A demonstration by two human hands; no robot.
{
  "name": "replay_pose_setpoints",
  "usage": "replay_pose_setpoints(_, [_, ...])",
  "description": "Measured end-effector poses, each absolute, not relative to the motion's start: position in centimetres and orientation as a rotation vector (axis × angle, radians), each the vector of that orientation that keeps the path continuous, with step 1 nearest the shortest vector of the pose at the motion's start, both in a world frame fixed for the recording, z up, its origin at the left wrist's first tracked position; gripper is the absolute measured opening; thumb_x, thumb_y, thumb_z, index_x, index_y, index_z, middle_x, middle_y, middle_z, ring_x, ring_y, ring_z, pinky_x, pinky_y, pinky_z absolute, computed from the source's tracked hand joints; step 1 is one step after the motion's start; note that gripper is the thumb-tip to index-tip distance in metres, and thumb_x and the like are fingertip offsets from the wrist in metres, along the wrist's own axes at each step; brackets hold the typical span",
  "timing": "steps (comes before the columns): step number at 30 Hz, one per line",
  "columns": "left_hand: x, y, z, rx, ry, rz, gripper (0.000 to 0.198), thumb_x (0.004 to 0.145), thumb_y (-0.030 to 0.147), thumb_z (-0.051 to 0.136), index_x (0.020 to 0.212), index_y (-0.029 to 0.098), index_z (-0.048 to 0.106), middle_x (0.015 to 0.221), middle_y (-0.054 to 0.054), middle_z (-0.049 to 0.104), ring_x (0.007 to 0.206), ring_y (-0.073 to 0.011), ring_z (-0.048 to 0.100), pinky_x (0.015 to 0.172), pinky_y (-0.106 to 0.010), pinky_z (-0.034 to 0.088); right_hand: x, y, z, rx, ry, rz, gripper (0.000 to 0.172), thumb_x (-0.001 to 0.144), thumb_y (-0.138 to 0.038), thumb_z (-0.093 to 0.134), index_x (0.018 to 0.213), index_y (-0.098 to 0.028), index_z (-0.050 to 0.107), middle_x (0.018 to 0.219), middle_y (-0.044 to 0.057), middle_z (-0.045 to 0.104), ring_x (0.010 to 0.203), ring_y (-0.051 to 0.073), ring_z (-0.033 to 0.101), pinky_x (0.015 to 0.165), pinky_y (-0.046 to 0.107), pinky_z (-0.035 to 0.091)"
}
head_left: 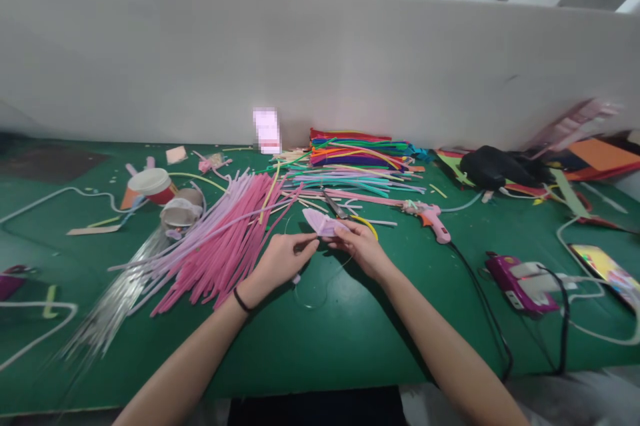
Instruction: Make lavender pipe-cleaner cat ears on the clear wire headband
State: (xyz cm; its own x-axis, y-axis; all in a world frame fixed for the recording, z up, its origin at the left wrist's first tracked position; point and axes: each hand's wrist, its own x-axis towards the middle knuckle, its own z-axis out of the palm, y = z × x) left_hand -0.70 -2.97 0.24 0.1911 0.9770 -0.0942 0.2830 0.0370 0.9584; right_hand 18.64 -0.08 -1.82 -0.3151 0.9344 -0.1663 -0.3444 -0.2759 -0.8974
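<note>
A small lilac petal-shaped piece [316, 221], ribbed like bent pipe cleaners, is held above the middle of the table. My right hand [365, 249] grips its right end between thumb and fingers. At its lower left edge, my left hand [287, 256] is closed in a pinch; what lies between those fingertips is too small to make out. A thin clear strand [313, 307] loops below the hands. Just behind the piece lie scissors [370, 223] with yellow handles, partly hidden by my right hand. Left of my hands spreads a pile of pink pipe cleaners [227, 239].
A pink glue gun [435, 221] lies at right, its black cord trailing forward. Beyond it are a purple power strip [520, 286] and a phone [607, 273]. Multicoloured pipe cleaners [360, 149] are stacked at the back. Silvery wires [113, 299] and a paper cup [153, 185] stand left.
</note>
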Motion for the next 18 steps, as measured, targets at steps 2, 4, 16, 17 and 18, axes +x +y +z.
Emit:
replay_pose_setpoints(2, [-0.6, -3.3, 1.0, 1.570, 1.309, 0.930, 0.033, 0.077, 0.034, 0.065, 0.107, 0.021, 0.070, 0.104, -0.007, 0.072, 0.090, -0.0236, 0.066, 0.071, -0.028, 0.051, 18.8, 0.1, -2.0, -0.942, -0.928, 1.715, 0.040, 0.068, -0.035, 0.078, 0.101, -0.015, 0.068, 0.084, 0.006, 0.073, 0.074, 0.016, 0.069, 0.068, 0.025, 0.056])
replay_pose_setpoints(4, [-0.6, -3.4, 1.7, 1.637, 1.328, 1.019, 0.032, 0.081, 0.033, 0.061, 0.109, 0.021, 0.069, 0.110, -0.007, 0.070, 0.095, -0.0236, 0.065, 0.073, -0.029, 0.051, 18.9, 0.3, -2.2, -0.949, -0.910, 1.695, 0.044, 0.067, -0.035, 0.078, 0.104, -0.016, 0.066, 0.083, 0.006, 0.072, 0.073, 0.015, 0.069, 0.067, 0.024, 0.055])
replay_pose_setpoints(16, [-2.3, -0.9, 0.0, 1.267, 1.273, 0.957, 0.040, 0.072, 0.040, 0.070, 0.100, 0.012, 0.065, 0.086, -0.009, 0.070, 0.073, -0.0180, 0.063, 0.056, -0.024, 0.043, 18.7, 0.1, -2.4, -1.037, -1.205, 1.580, 0.038, 0.070, -0.038, 0.074, 0.102, -0.021, 0.064, 0.073, 0.000, 0.070, 0.064, 0.014, 0.064, 0.061, 0.025, 0.052])
replay_pose_setpoints(17, [-2.3, -0.8, -0.1, 1.232, 1.263, 0.963, 0.040, 0.070, 0.040, 0.072, 0.098, 0.012, 0.065, 0.083, -0.009, 0.070, 0.071, -0.0170, 0.063, 0.057, -0.024, 0.044, 18.6, 0.1, -2.3, -1.039, -1.212, 1.570, 0.038, 0.070, -0.038, 0.074, 0.103, -0.021, 0.063, 0.073, 0.000, 0.070, 0.064, 0.014, 0.064, 0.061, 0.025, 0.052])
replay_pose_setpoints(18, [-2.3, -0.8, -0.2, 1.207, 1.262, 0.974, 0.041, 0.069, 0.039, 0.074, 0.098, 0.012, 0.065, 0.079, -0.008, 0.070, 0.068, -0.0158, 0.062, 0.058, -0.024, 0.044, 18.6, 0.1, -2.2, -1.044, -1.223, 1.562, 0.039, 0.070, -0.038, 0.074, 0.103, -0.021, 0.063, 0.073, 0.000, 0.070, 0.064, 0.014, 0.064, 0.060, 0.025, 0.052])
